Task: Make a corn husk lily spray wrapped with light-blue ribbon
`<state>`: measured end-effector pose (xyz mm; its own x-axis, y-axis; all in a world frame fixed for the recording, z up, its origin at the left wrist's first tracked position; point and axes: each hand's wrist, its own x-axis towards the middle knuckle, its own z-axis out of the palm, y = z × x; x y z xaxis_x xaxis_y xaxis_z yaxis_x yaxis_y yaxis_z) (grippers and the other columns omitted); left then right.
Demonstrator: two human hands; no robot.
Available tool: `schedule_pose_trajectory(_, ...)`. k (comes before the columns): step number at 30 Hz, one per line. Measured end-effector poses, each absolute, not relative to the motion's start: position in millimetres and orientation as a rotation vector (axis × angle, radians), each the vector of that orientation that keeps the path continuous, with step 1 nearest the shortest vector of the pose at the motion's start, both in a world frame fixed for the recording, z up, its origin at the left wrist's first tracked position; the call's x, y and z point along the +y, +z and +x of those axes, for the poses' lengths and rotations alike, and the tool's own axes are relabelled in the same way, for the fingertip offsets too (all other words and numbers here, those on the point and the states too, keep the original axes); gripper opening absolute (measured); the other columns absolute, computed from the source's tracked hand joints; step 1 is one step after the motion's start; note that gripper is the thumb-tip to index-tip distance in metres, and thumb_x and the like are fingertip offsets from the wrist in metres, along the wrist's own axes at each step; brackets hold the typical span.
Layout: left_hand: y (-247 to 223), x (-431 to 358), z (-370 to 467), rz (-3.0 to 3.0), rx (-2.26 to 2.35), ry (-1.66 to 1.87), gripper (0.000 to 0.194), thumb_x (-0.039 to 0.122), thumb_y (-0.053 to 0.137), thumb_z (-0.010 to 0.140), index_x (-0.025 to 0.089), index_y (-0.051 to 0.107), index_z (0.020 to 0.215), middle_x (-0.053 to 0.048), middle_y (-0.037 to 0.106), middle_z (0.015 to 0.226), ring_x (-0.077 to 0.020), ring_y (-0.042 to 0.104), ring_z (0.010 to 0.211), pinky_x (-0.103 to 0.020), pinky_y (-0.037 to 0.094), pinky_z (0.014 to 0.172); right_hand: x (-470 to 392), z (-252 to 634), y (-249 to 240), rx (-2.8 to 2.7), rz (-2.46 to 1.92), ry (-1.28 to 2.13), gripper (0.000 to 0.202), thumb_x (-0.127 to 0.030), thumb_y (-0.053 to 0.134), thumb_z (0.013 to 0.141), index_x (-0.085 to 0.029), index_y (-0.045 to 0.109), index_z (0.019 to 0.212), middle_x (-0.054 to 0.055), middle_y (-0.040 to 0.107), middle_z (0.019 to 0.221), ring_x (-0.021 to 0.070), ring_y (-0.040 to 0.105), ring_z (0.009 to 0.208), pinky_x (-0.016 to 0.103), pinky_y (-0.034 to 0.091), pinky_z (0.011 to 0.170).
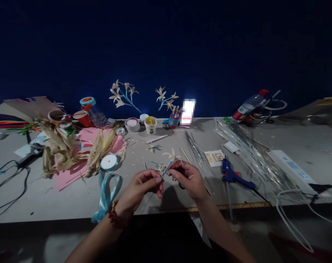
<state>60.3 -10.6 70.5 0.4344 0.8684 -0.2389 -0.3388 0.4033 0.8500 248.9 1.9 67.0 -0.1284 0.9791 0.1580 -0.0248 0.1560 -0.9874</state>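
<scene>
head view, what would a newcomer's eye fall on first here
Probably the glowing, pixelated rectangle at the back. Left of it, pale flower sprays stand out against the dark blue backdrop. Front and centre, the left hand holds a thin blue stem, the right hand close beside it.

No legible text, white cup (pixel 151 126) and bottle label (pixel 242 110) too blurry for any sure reading.

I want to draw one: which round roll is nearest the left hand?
The bigger white roll with the blue edge, nearest the left hand. The small white roll lies farther back.
</scene>
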Motion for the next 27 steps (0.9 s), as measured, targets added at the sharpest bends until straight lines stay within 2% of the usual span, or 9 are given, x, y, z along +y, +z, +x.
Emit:
schedule_pose_trajectory(5, 76.5, -6.9, 33.8, 0.81, 0.843, 1.04, 0.012, 0.024, 0.071, 0.08, 0.015, 0.065, 0.081, -0.002, 0.068, 0.067, -0.0118, 0.063, 0.055, -0.024, 0.051, 0.058, 11.0, 268.1, 56.5, -1.447, -1.205, 1.005, 0.016, -0.034, 0.061, 0.086, -0.019, 0.067, 0.089, 0.003, 0.067, 0.081, 0.016, 0.061, 0.072, 0.026, 0.047, 0.063)
schedule_pose_trajectory(10, 100.3, -3.6, -16.5, 0.742, 0.897, 1.407, 0.01, 0.019, 0.072, 0.077, 0.017, 0.063, 0.079, 0.001, 0.064, 0.067, -0.0077, 0.057, 0.052, -0.023, 0.053, 0.059, 14.8, 271.7, 39.3, -1.747, -1.359, 0.844, 0.013, -0.03, 0.058, 0.089, -0.02, 0.066, 0.087, 0.003, 0.067, 0.082, 0.0172, 0.061, 0.073, 0.028, 0.046, 0.068)
schedule_pose_trajectory(17, 134.0, -26.1, -59.3, 0.799, 0.833, 1.589, 0.001, 0.016, 0.064, 0.08, 0.016, 0.064, 0.081, 0.003, 0.057, 0.063, -0.0034, 0.045, 0.042, -0.016, 0.044, 0.045, 8.0, 191.4, 33.7, -2.261, -0.923, 0.807, 0.013, -0.023, 0.054, 0.092, -0.021, 0.066, 0.097, 0.005, 0.069, 0.095, 0.0184, 0.062, 0.087, 0.03, 0.047, 0.076)
schedule_pose_trajectory(20, 133.1, -36.5, -68.2, 0.81, 0.918, 1.634, 0.001, 0.017, 0.063, 0.08, 0.017, 0.064, 0.08, 0.002, 0.055, 0.062, -0.0042, 0.043, 0.041, -0.018, 0.043, 0.044, 15.1, 141.2, 26.2, -2.491, -0.682, 0.717, 0.025, -0.016, 0.057, 0.087, -0.022, 0.062, 0.11, 0.006, 0.066, 0.113, 0.0195, 0.06, 0.099, 0.03, 0.048, 0.081)
schedule_pose_trajectory(23, 126.9, -48.2, -79.1, 0.795, 1.035, 1.661, 0.003, 0.017, 0.064, 0.08, 0.018, 0.063, 0.077, 0.002, 0.054, 0.061, -0.0054, 0.043, 0.043, -0.02, 0.044, 0.046, 24.6, 93.9, 18.0, -2.691, -0.629, 0.508, 0.032, -0.016, 0.057, 0.086, -0.021, 0.058, 0.118, 0.01, 0.059, 0.129, 0.023, 0.059, 0.103, 0.033, 0.049, 0.08)
schedule_pose_trajectory(25, 121.5, -56.8, -87.0, 0.791, 1.111, 1.67, 0.004, 0.018, 0.066, 0.078, 0.018, 0.063, 0.076, 0.002, 0.054, 0.062, -0.0058, 0.043, 0.043, -0.021, 0.045, 0.047, 27.7, 67.2, 14.7, -2.734, -0.613, 0.442, 0.027, -0.017, 0.054, 0.089, -0.019, 0.059, 0.115, 0.013, 0.058, 0.13, 0.0253, 0.058, 0.101, 0.036, 0.049, 0.076)
schedule_pose_trajectory(27, 115.9, -64.4, -95.0, 0.811, 1.212, 1.685, 0.007, 0.021, 0.068, 0.078, 0.019, 0.062, 0.076, 0.002, 0.055, 0.063, -0.0064, 0.043, 0.044, -0.023, 0.047, 0.049, 28.0, 46.3, 13.8, -2.769, -0.551, 0.418, 0.02, -0.017, 0.05, 0.092, -0.02, 0.062, 0.108, 0.011, 0.062, 0.123, 0.0251, 0.059, 0.097, 0.036, 0.048, 0.073)
